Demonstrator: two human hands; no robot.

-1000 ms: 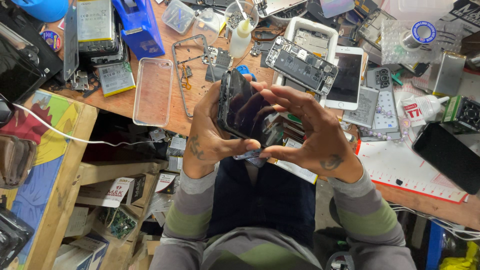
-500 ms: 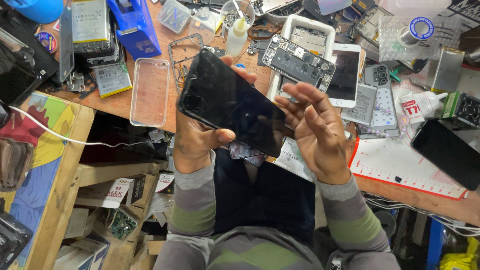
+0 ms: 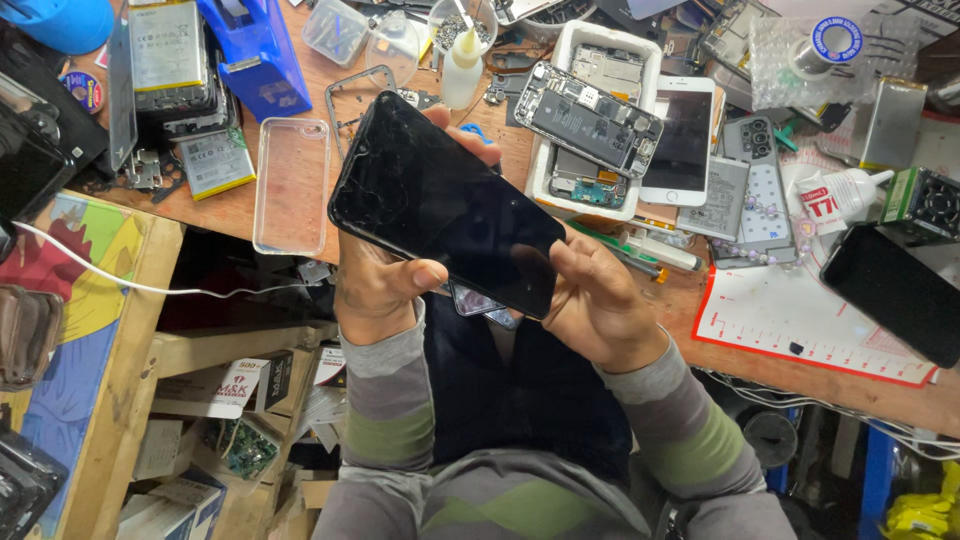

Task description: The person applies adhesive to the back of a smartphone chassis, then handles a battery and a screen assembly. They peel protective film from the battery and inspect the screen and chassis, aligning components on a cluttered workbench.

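Observation:
A black smartphone (image 3: 440,205) with a cracked glass screen is held flat, screen up, in front of me above the table edge. My left hand (image 3: 375,290) grips its near left side, thumb lying over the lower edge. My right hand (image 3: 600,300) supports the phone's right end from beneath, fingers hidden behind it. Under the phone a second small dark piece (image 3: 480,305) peeks out between my hands.
The wooden workbench (image 3: 300,70) holds a clear phone case (image 3: 292,185), a white tray with opened phones (image 3: 590,120), a white phone (image 3: 682,140), a glue bottle (image 3: 460,65), a blue tool (image 3: 255,50), a red-edged mat (image 3: 800,315) and a black phone (image 3: 895,290). Boxes sit on shelves below left.
The phone has turned from edge-on and upright to flat with its screen facing me. My right hand has slid from over the phone to under its right end.

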